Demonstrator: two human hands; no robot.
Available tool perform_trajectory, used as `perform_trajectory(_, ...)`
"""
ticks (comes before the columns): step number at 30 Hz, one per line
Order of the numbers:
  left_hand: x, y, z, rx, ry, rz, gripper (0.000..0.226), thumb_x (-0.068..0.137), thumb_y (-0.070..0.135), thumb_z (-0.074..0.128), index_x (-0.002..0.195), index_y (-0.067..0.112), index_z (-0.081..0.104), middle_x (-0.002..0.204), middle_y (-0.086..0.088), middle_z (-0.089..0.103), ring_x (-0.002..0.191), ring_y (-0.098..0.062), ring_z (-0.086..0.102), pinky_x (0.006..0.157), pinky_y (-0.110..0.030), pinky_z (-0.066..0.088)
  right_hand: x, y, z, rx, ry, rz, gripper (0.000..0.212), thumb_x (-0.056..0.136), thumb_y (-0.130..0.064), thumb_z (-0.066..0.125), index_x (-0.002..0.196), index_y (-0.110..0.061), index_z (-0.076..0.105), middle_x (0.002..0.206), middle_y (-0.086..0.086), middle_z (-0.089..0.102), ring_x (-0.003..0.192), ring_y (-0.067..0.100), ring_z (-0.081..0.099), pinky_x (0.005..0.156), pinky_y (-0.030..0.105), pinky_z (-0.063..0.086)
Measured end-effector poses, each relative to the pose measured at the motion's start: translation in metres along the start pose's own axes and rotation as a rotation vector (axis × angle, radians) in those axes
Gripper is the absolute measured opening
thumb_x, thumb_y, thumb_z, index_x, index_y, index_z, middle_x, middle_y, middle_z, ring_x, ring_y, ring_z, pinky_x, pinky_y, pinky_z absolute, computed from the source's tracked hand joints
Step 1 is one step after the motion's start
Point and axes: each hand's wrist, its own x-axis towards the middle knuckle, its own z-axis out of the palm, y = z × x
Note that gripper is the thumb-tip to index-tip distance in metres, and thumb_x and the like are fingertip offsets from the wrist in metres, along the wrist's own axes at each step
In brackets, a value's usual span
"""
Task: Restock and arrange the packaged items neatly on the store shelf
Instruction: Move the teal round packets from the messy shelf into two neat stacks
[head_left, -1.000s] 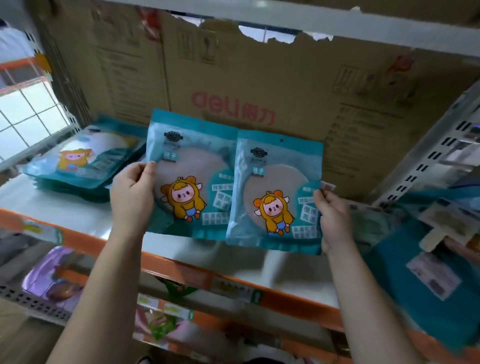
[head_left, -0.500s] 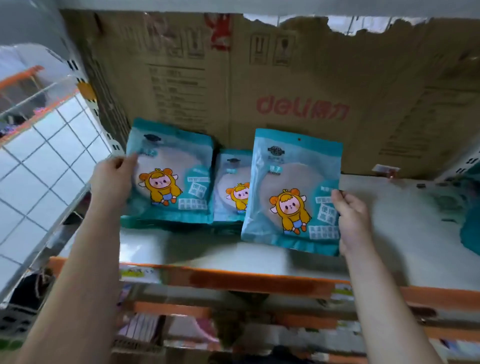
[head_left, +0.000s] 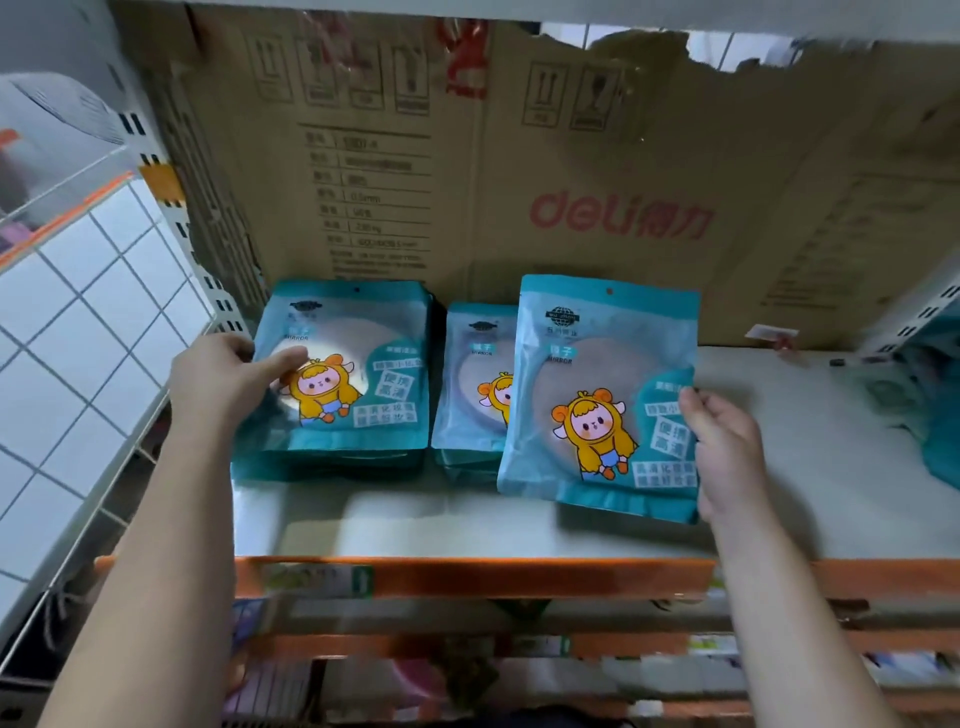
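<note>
Gripping stacked packet (head_left: 358, 374), left hand (head_left: 223, 379); right hand (head_left: 727, 452) pinches raised packet (head_left: 597, 395).

We see dim light over the shelf (head_left: 810, 467), a white glare on the left packet (head_left: 348, 374), blurred lower shelves (head_left: 519, 675), and wide-angle bending at the edges.

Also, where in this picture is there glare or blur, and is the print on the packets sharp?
Head view: white glare lies on the left packet by the thumb of the left hand; print on the right packet, in the right hand, is fairly sharp; the lower shelves are blurred.
</note>
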Motion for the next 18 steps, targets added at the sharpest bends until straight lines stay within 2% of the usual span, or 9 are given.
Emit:
perform_trajectory(4,0.005,0.005,-0.002,0.045,0.017,0.027,0.042,0.076,0.056,0.071,0.079,0.014,0.068,0.065,-0.002,0.061,0.063,-0.019,0.055,0.049,-0.028,0.034,-0.003,-0.001,-0.004,-0.006,0.020,0.020,0.017,0.098,-0.024,0.054,0.096,-0.010,0.064,0.075,-0.002,0.072,0.066,0.013,0.071,0.052,0.024,0.057)
perform_trajectory(11,0.004,0.006,0.001,0.176,0.092,0.050,0.057,0.076,0.061,0.068,0.101,0.010,0.071,0.086,-0.010,0.067,0.081,-0.031,0.059,0.052,-0.029,0.035,-0.008,-0.001,-0.009,-0.030,0.017,0.038,0.016,0.097,-0.027,0.054,0.094,-0.014,0.063,0.074,-0.005,0.073,0.067,0.011,0.071,0.050,0.023,0.055)
perform_trajectory(14,-0.001,0.007,0.001,0.258,0.151,0.058,0.066,0.075,0.061,0.069,0.116,0.010,0.065,0.111,-0.018,0.063,0.104,-0.038,0.056,0.070,-0.042,0.046,-0.008,-0.001,-0.010,-0.039,0.017,0.046,0.016,0.097,-0.029,0.055,0.095,-0.015,0.064,0.078,-0.003,0.074,0.070,0.013,0.072,0.053,0.025,0.057)
perform_trajectory(16,-0.008,0.009,0.004,0.294,0.202,0.123,0.057,0.081,0.051,0.069,0.120,0.010,0.061,0.115,-0.021,0.058,0.109,-0.041,0.051,0.085,-0.050,0.043,-0.007,-0.003,-0.007,-0.045,0.012,0.057,0.017,0.097,-0.030,0.055,0.095,-0.016,0.065,0.084,0.000,0.074,0.075,0.015,0.073,0.059,0.029,0.059)
perform_trajectory(18,-0.019,0.015,0.009,0.280,0.216,0.229,0.043,0.087,0.039,0.065,0.118,0.009,0.063,0.116,-0.020,0.060,0.109,-0.041,0.051,0.088,-0.049,0.041,-0.005,-0.007,-0.001,-0.047,0.011,0.071,0.018,0.097,-0.031,0.056,0.094,-0.016,0.065,0.084,0.000,0.075,0.076,0.016,0.073,0.060,0.030,0.059)
